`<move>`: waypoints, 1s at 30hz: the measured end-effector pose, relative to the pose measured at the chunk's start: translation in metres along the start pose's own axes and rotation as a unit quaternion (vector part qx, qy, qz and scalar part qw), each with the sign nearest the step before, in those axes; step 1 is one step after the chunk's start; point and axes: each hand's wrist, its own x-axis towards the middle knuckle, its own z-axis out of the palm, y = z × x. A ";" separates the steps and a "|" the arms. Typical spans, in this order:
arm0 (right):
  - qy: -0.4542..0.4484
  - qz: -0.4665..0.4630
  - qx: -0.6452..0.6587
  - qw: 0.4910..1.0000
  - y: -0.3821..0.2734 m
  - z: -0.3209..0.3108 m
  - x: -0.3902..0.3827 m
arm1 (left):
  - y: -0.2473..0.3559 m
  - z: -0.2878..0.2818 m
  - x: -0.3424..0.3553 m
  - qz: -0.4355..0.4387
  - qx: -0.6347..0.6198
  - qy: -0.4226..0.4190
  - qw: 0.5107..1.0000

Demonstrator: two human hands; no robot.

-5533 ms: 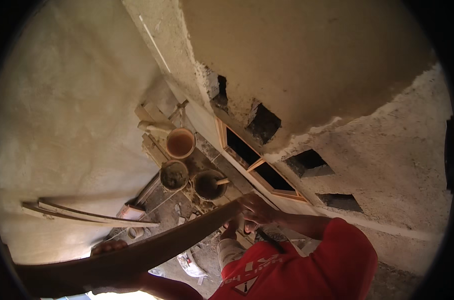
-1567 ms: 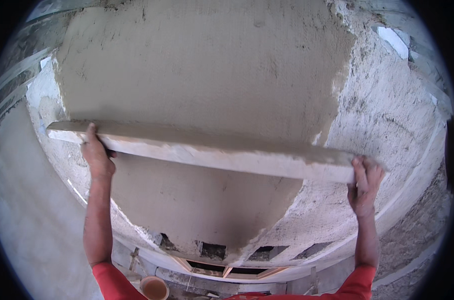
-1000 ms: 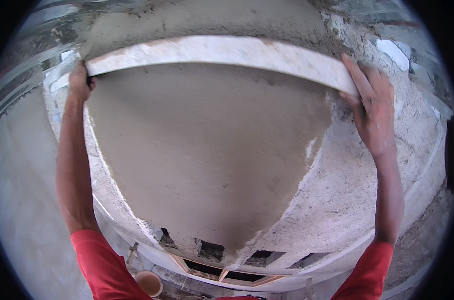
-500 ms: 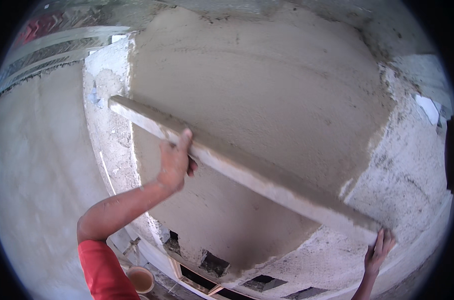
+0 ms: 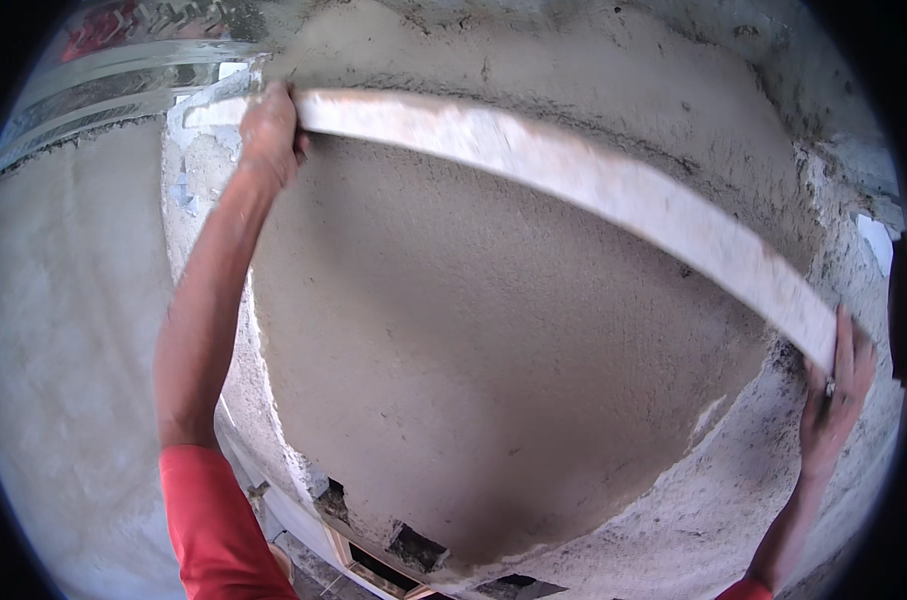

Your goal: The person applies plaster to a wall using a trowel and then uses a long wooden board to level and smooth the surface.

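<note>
A long pale straightedge board (image 5: pixel 564 170) lies across the grey plastered patch (image 5: pixel 494 360), sloping from upper left down to the right and looking curved through the lens. My left hand (image 5: pixel 272 135) is closed on it near its left end. My right hand (image 5: pixel 839 390) grips the right end, fingers wrapped over it. The plaster below the board has a fine grainy surface and a shadow; above it, near the board's upper edge, the surface looks rougher and streaked. Both forearms reach up from the lower edge in red sleeves.
A smooth grey wall (image 5: pixel 69 350) stands at the left. Rough pale unplastered strips (image 5: pixel 664 500) border the patch. Square holes (image 5: pixel 417 547) and a wooden window frame (image 5: pixel 374 568) sit along the bottom. Gaps with glimpses of corrugated material (image 5: pixel 124 30) show at the upper left.
Since half a second ago the board has moved up the plaster, both my hands rising with it, as my left arm straightened. Earlier it also went from mid-patch to the top, then down again.
</note>
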 end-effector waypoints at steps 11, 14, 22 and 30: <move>0.104 -0.030 0.019 0.994 -0.006 0.011 0.095 | 0.038 0.001 0.092 0.009 -0.010 -0.001 1.000; 0.107 -0.033 0.029 0.993 -0.010 0.007 0.100 | 0.042 0.003 0.091 0.000 -0.009 -0.012 1.000; 0.107 -0.039 0.030 0.993 -0.004 -0.004 0.090 | 0.048 -0.012 0.083 -0.014 -0.041 -0.055 0.998; 0.056 -0.025 0.117 0.991 -0.018 -0.025 -0.079 | -0.028 -0.069 -0.056 -0.038 -0.010 -0.038 0.999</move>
